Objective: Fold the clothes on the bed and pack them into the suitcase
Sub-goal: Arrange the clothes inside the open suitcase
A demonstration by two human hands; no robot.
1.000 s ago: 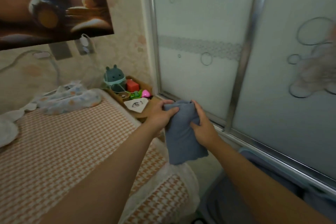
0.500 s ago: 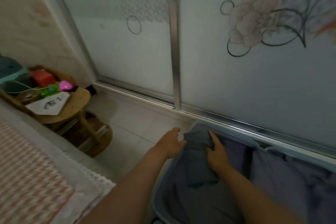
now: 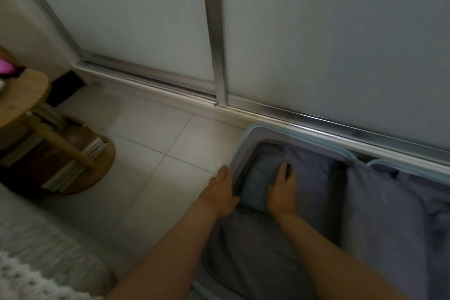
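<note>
Packing is the step in hand. Toward nine o'clock stands a round wooden side table (image 3: 23, 91), well apart from the work. Nearer centre, the left hand (image 3: 222, 191) rests flat and open on the suitcase (image 3: 239, 151) rim, gripping nothing. At three o'clock of it, the right hand (image 3: 282, 190) lies spread on the folded blue garment (image 3: 258, 179), pressing it into the case's far corner. Next, I judge: smooth it, lift away, and go to the bed for more clothes.
</note>
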